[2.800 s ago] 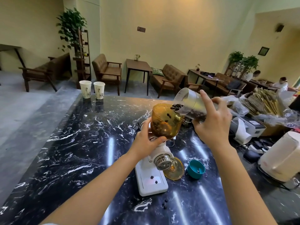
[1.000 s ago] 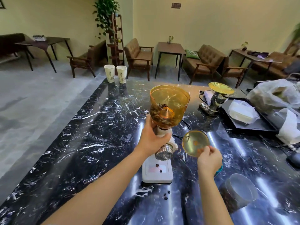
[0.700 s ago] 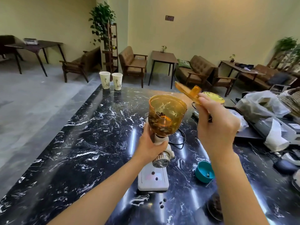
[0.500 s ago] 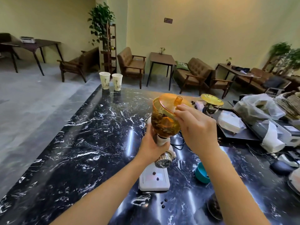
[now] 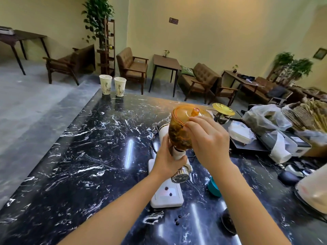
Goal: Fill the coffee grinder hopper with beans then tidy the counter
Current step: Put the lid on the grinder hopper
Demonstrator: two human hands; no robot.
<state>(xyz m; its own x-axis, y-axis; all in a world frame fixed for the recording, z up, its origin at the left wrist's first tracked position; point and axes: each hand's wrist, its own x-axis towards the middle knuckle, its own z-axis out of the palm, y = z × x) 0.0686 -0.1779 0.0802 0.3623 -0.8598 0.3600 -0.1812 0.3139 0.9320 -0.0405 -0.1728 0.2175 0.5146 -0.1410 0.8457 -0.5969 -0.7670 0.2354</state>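
On the black marble counter (image 5: pixel 99 149) stands the white grinder (image 5: pixel 167 195). My left hand (image 5: pixel 168 160) wraps its neck under the amber hopper (image 5: pixel 178 137); my right hand (image 5: pixel 208 142) presses fingertips on the lid (image 5: pixel 185 113). Stray beans (image 5: pixel 177 220) lie nearby.

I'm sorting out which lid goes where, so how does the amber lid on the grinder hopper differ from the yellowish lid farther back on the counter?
The amber lid is a deeper orange and sits on the bean-filled hopper; the yellowish lid is paler and sits on a smaller device farther right. The amber lid has the right hand on its edge, while the yellowish lid is untouched. The amber lid shows an upright knob; none is visible on the other. Both are round, translucent discs.
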